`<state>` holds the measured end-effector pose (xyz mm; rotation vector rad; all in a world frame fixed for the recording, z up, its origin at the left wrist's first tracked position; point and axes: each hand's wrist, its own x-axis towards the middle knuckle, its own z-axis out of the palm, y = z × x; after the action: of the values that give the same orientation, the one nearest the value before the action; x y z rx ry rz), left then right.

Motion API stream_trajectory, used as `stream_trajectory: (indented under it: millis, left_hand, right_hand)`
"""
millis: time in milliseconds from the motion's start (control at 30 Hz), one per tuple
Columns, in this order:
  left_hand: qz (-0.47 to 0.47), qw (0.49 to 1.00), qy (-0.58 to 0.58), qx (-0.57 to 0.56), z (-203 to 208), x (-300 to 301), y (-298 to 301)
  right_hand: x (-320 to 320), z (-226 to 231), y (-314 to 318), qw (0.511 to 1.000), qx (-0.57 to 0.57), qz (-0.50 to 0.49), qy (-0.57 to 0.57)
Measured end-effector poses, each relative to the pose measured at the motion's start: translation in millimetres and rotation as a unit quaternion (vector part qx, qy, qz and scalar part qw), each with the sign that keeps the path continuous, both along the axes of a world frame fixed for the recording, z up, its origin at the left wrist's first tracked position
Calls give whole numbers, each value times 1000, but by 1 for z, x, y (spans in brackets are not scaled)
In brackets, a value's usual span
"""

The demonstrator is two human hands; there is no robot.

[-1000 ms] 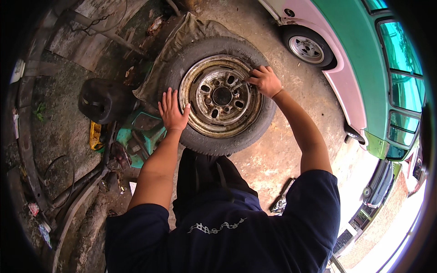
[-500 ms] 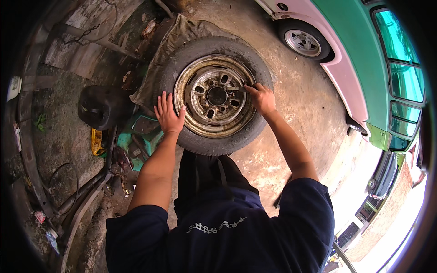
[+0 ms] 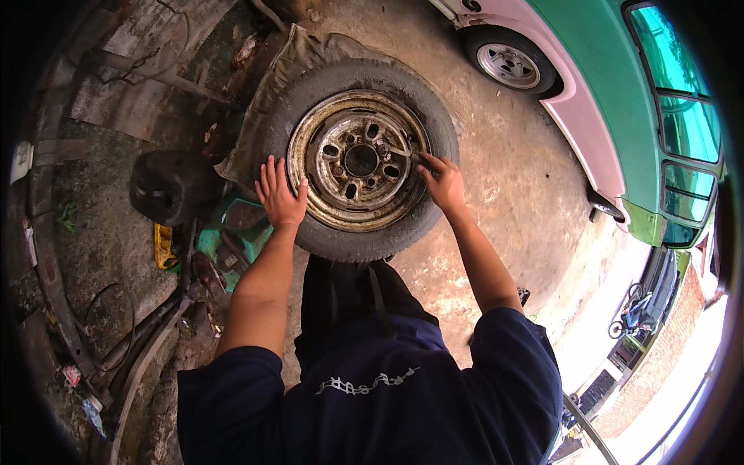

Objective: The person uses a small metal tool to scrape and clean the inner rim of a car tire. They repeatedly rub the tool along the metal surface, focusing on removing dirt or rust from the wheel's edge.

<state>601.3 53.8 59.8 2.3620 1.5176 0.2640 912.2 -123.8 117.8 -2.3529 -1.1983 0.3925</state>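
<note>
Stained, brownish concrete floor [image 3: 504,174] spreads beyond both hands. Between them lies a worn, grey-black rubber tyre [image 3: 345,242], side face up, around a rusty, round steel wheel rim [image 3: 328,174] with oval slots. The hands are well apart: the left hand [image 3: 280,194] rests flat, fingers spread, on the tyre, its thumb at the rim's edge; the right hand [image 3: 444,186] pinches a slim, pale tool [image 3: 400,153] pointing inward over the rim. Whether its tip touches metal, I cannot tell. Beyond the left hand's fingertips, a crumpled, olive-brown cloth [image 3: 306,50] shows past the tyre. Left of that hand sits a rounded, black container [image 3: 170,186]; well beyond the right hand stands a green-and-pink painted vehicle [image 3: 589,93].
</note>
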Motion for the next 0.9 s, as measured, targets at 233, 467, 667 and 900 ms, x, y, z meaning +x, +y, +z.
stream_trajectory:
  millis: [233,467,667,900]
  left_hand:
    - [-1,1000,-8,16,-1,0,-1]
    - [2,1000,0,14,-1,0,-1]
    - [0,1000,-6,11,1,1,0]
    - [1,1000,-16,11,0,0,0]
  right_hand:
    - [-9,31,-4,990,-132,44,20]
    - [-2,31,17,969,-191,157,-9]
    - [15,27,35,948,-267,173,3]
    - [1,31,28,951,-293,78,56]
